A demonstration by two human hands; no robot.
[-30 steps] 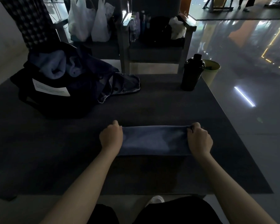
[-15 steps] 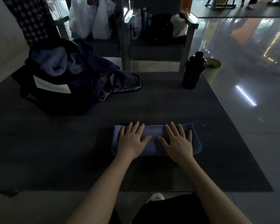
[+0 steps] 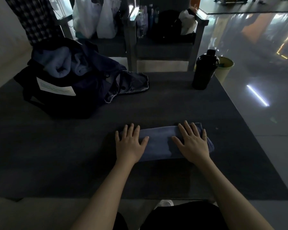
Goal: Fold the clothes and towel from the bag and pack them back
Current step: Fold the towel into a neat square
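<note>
One folded blue towel beneath two hands: left hand, right hand, flat, fingers spread, pressing, gripping nothing.

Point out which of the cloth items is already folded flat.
The blue towel under the left hand and right hand, a neat flat strip. The light blue cloth sits bunched in the bag; the dark garment spills crumpled from it.

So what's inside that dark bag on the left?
A bunched light blue cloth sticks out of the bag, and a dark navy garment spills from it onto the table. Anything deeper is hidden by those and the bag's walls.
</note>
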